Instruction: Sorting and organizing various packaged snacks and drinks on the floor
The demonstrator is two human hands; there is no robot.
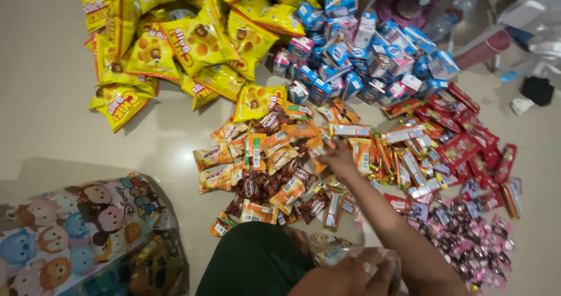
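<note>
The right hand (338,158) is reaching far over the floor and its fingers are closing on an orange snack packet (317,146) in the middle pile of orange and brown packets (263,173). The left hand (350,275) is gripping a clear plastic bag (342,252) near the body. Farther away yellow chip bags (175,44) and small blue cartons (362,56) are lying, red wrappers (461,138) at the right, a cartoon-printed bag (70,232) at the near left.

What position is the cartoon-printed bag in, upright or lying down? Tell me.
Lying down. The cartoon-printed bag rests flat on the floor, printed face up; its mouth cannot be seen.
</note>
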